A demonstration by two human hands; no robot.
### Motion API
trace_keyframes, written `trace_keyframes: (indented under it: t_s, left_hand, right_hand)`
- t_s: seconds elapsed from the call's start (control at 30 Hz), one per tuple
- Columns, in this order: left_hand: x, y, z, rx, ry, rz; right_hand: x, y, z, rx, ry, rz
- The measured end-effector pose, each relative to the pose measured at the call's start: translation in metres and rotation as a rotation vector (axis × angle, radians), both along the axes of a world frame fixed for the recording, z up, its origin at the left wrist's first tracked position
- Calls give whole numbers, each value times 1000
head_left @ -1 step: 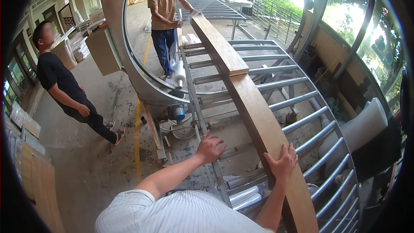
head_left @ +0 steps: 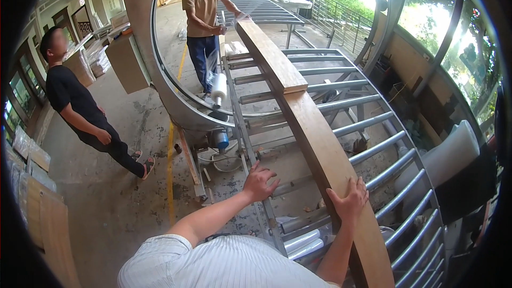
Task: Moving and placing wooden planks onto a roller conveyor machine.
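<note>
Because film (head_left: 241,18) reaches only the end of the far beam (head_left: 271,56), work seems barely begun: the near beam (head_left: 316,140) lies bare on rollers (head_left: 349,103), right hand (head_left: 350,198) resting unclenched atop, left hand (head_left: 260,182) empty.

A single wide fisheye view looks from the wearer's head, the left of two cameras side by side, tilted down and facing forward. Nearest is the wearer's striped shirt (head_left: 213,261), seen from just above. From there it looks lengthwise along the wooden beam (head_left: 324,144) and roller conveyor (head_left: 368,122), through the large ring (head_left: 141,32) to the far floor. Straight edges bend toward the dark, round rim.
</note>
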State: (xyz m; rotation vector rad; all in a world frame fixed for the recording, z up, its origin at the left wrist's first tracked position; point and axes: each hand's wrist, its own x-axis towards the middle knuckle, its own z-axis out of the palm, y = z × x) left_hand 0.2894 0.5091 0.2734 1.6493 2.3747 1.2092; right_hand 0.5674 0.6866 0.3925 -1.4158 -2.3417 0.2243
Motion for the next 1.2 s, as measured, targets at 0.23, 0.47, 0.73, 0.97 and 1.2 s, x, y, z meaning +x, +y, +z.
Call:
trace_keyframes:
  t_s: [0.23,0.47,0.73,0.97,1.2]
  left_hand:
    - [0,0,-1,-3,6,-5]
    - [0,-1,3,-3,-6,-10]
    - [0,1,3,16,-18,-15]
    - [-1,-6,10,5,-11,44]
    - [1,-6,-3,-4,-14,17]
  right_hand:
    - [3,3,-6,7,-8,-1]
    - [2,3,-7,5,-11,1]
    - [3,3,-4,1,-2,0]
    - [-4,1,1,36,-11,55]
    - [10,-5,-8,77,-67,0]
